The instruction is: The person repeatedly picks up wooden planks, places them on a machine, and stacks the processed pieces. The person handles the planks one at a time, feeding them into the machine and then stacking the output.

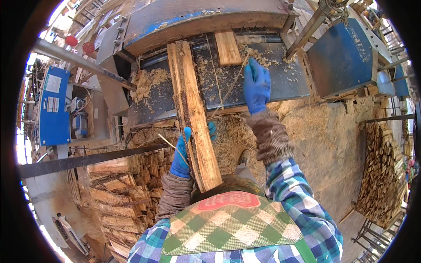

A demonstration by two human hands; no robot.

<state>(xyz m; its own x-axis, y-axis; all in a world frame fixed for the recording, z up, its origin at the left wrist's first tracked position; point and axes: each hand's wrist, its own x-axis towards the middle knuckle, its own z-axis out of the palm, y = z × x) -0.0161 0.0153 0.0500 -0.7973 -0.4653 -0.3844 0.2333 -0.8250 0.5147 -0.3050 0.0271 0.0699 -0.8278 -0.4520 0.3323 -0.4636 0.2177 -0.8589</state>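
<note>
My left hand [180, 155], in a blue glove, supports long, rough-edged wooden boards [198, 118] from below. Its thumb shows on their left side and its fingertips on their right. The boards lie side by side, their far ends on the dark machine bed [280, 83] and their near ends by my apron. Over the bed, my right hand [257, 83], also gloved in blue, has its fingers drawn together at the upper end of a thin wood strip [231, 89]. Another thin strip [215, 72] lies to its left. Beyond them, a short board [228, 48] sticks out from under the machine's hood.
The machine's metal hood [201, 19] spans the far side. Blue housings stand at the right [342, 59] and left [55, 105]. A metal bar [92, 162] crosses at left, above stacked boards [118, 206]. More wood is piled [379, 175] at right. Sawdust covers the floor.
</note>
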